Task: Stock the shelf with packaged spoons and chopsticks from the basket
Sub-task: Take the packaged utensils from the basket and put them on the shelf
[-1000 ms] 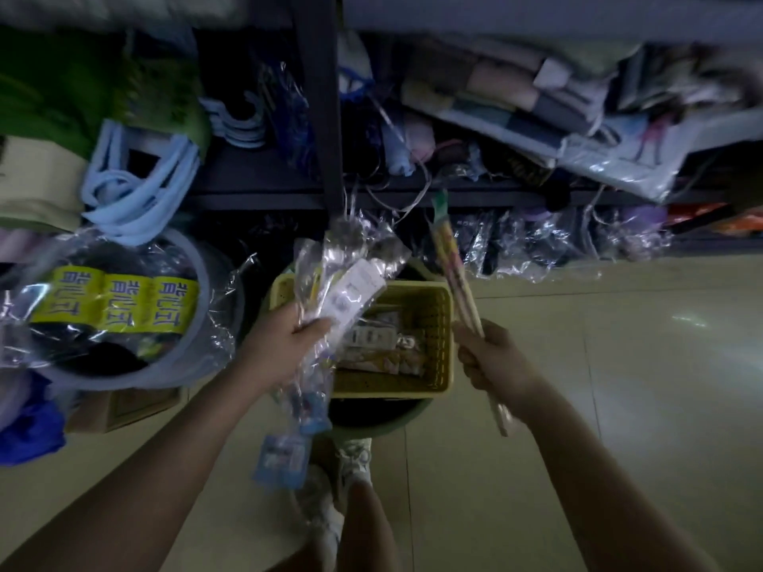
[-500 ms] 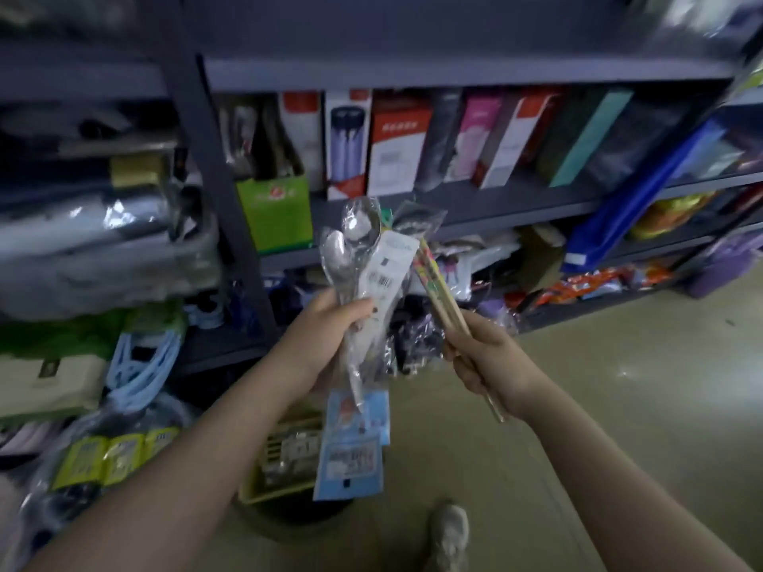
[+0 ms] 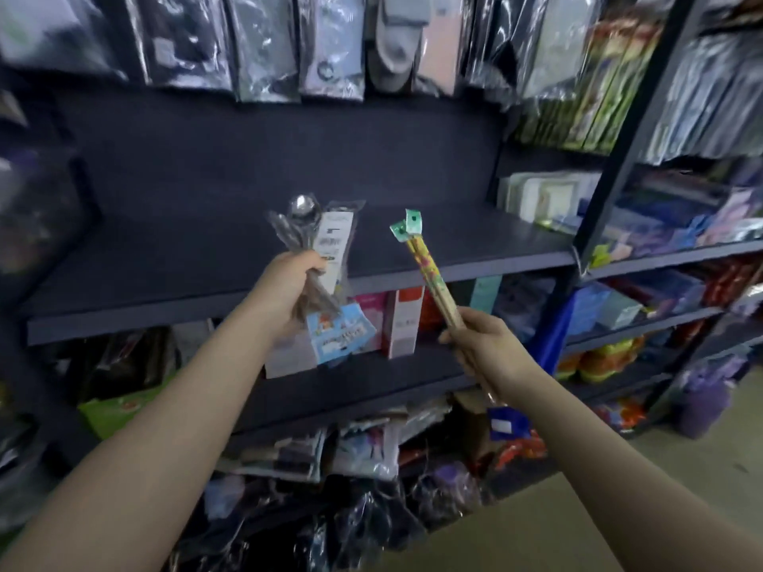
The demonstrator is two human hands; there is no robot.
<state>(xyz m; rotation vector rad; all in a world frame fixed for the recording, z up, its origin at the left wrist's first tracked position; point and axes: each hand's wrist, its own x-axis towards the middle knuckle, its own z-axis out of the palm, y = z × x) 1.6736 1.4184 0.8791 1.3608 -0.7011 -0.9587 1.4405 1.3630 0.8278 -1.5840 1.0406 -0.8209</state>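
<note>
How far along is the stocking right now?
Done: spoon packs and chopsticks are picked up and raised to the dark shelf. In hand: left hand grips the spoon packs, right hand grips the chopsticks. Left: nothing placed yet; the shelf board before them is bare. The basket is out of view.

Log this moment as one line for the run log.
left hand: grips spoon packs | right hand: grips chopstick packs | both raised before dark shelf | nothing placed yet

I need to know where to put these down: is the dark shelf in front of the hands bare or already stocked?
Bare where visible: the dark shelf shows only its board behind the spoon packs and chopsticks.
</note>
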